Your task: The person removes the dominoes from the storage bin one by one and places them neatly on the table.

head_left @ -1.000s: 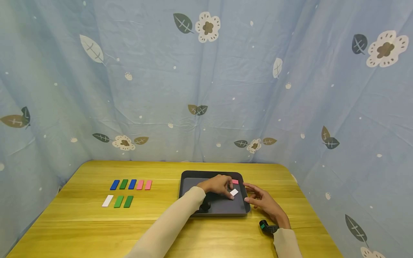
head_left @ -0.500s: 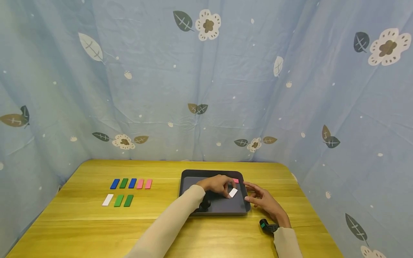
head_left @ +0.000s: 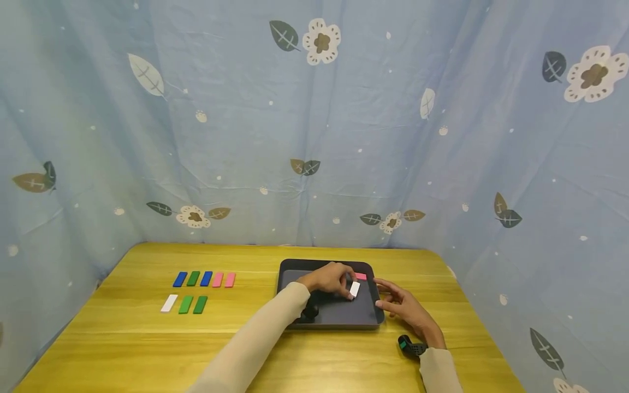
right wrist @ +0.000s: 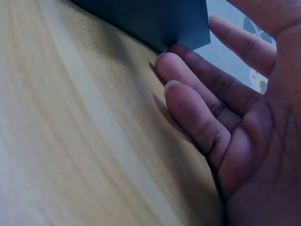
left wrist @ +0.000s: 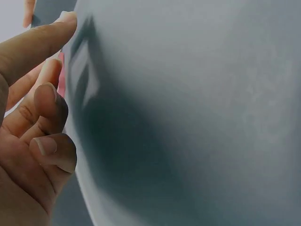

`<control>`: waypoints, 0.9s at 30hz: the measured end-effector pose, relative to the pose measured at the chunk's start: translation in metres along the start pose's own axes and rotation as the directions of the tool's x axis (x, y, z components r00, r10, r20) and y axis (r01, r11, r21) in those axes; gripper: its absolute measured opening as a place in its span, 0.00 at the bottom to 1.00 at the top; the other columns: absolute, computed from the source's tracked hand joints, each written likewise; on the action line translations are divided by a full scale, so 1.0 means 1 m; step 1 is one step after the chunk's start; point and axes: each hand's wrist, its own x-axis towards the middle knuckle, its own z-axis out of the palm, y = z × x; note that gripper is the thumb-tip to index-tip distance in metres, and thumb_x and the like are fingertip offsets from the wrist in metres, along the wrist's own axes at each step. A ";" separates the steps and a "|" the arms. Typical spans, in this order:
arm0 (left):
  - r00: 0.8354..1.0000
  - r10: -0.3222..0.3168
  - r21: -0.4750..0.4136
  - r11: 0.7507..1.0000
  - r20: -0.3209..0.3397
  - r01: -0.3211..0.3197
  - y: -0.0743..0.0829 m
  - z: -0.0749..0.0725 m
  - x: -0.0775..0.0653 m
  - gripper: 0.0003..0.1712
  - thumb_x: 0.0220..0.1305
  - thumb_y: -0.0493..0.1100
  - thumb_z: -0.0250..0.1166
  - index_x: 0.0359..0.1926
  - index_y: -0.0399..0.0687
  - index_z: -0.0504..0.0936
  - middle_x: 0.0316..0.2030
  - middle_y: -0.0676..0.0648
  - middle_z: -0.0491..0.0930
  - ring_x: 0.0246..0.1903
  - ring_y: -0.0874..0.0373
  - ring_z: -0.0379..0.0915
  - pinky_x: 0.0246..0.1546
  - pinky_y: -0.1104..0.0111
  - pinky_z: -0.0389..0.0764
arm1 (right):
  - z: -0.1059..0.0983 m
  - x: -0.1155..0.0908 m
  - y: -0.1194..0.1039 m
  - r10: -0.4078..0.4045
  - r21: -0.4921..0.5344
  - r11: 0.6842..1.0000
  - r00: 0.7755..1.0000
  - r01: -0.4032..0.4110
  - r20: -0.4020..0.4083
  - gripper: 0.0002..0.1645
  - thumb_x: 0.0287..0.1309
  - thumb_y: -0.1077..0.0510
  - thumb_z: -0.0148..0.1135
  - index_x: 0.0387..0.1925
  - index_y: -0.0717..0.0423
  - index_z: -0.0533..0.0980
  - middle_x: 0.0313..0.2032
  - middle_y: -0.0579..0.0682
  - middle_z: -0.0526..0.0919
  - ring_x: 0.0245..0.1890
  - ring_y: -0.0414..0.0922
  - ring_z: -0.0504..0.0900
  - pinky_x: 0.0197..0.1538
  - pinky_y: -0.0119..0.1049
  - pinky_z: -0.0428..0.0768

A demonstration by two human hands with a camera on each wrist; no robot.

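In the head view, my left hand (head_left: pixel 328 278) reaches over the dark grey tray (head_left: pixel 331 327) and pinches a small white rectangular tile (head_left: pixel 355 289) between thumb and fingers. The tile is over the tray's right part, just in front of a pink tile (head_left: pixel 361 276) by the back wall. Seen from the left wrist, the thumb reaches forward and the other fingers (left wrist: pixel 52 148) are bent close above the tray floor. My right hand (head_left: pixel 407 310) is at the tray's right side, fingers loosely bent and holding nothing; in the right wrist view its fingertips come close to the tray wall (right wrist: pixel 155 21).
Left of the tray, two rows of tiles lie on the wooden table (head_left: pixel 147 349): blue tiles (head_left: pixel 180 279), green tiles (head_left: pixel 200 304), pink tiles (head_left: pixel 230 280) and another white tile (head_left: pixel 169 303). A flowered blue curtain (head_left: pixel 245 136) hangs behind and at both sides.
The white tile has turned in my left fingers, from slanting sideways to pointing more toward the back of the tray. My right hand stays in place beside the tray.
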 end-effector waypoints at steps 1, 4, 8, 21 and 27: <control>1.000 0.002 -0.006 1.000 -0.008 -0.002 0.001 -0.001 -0.001 0.28 0.51 0.48 0.75 0.52 0.47 0.78 0.19 0.54 0.77 0.19 0.62 0.73 0.24 0.73 0.73 | 0.000 0.000 0.000 0.007 -0.002 1.000 1.000 -0.007 -0.004 0.36 0.61 0.51 0.63 0.69 0.35 0.62 0.63 0.52 0.69 0.43 0.56 0.74 0.34 0.40 0.76; 1.000 0.018 -0.016 1.000 -0.023 -0.018 0.003 -0.005 -0.003 0.27 0.51 0.48 0.75 0.52 0.48 0.78 0.20 0.53 0.77 0.19 0.62 0.73 0.24 0.73 0.73 | 0.000 -0.001 -0.001 0.017 -0.011 1.000 1.000 -0.017 -0.011 0.36 0.61 0.51 0.64 0.68 0.36 0.63 0.63 0.52 0.69 0.44 0.56 0.75 0.34 0.41 0.76; 0.998 0.050 -0.019 0.999 -0.034 -0.051 0.006 -0.010 -0.007 0.26 0.53 0.48 0.74 0.53 0.49 0.78 0.21 0.53 0.77 0.19 0.62 0.73 0.25 0.73 0.74 | -0.001 -0.001 -0.001 0.012 -0.016 1.000 1.000 -0.013 -0.013 0.36 0.61 0.52 0.63 0.69 0.36 0.63 0.63 0.53 0.69 0.43 0.56 0.75 0.34 0.42 0.76; 0.988 0.118 0.014 0.993 -0.104 -0.117 0.017 -0.031 -0.036 0.24 0.55 0.47 0.72 0.53 0.49 0.77 0.23 0.53 0.76 0.21 0.63 0.72 0.26 0.73 0.73 | 0.002 -0.002 0.001 0.024 -0.014 1.000 0.999 -0.024 -0.022 0.36 0.60 0.51 0.64 0.68 0.35 0.63 0.61 0.51 0.70 0.42 0.54 0.76 0.33 0.41 0.77; 0.983 0.128 0.019 0.992 -0.128 -0.127 0.013 -0.044 -0.051 0.24 0.54 0.46 0.73 0.52 0.49 0.77 0.23 0.54 0.76 0.22 0.64 0.72 0.27 0.72 0.74 | 0.002 -0.002 -0.001 0.019 -0.006 1.000 1.000 -0.019 -0.013 0.36 0.61 0.51 0.63 0.69 0.36 0.63 0.62 0.52 0.69 0.43 0.54 0.76 0.33 0.41 0.77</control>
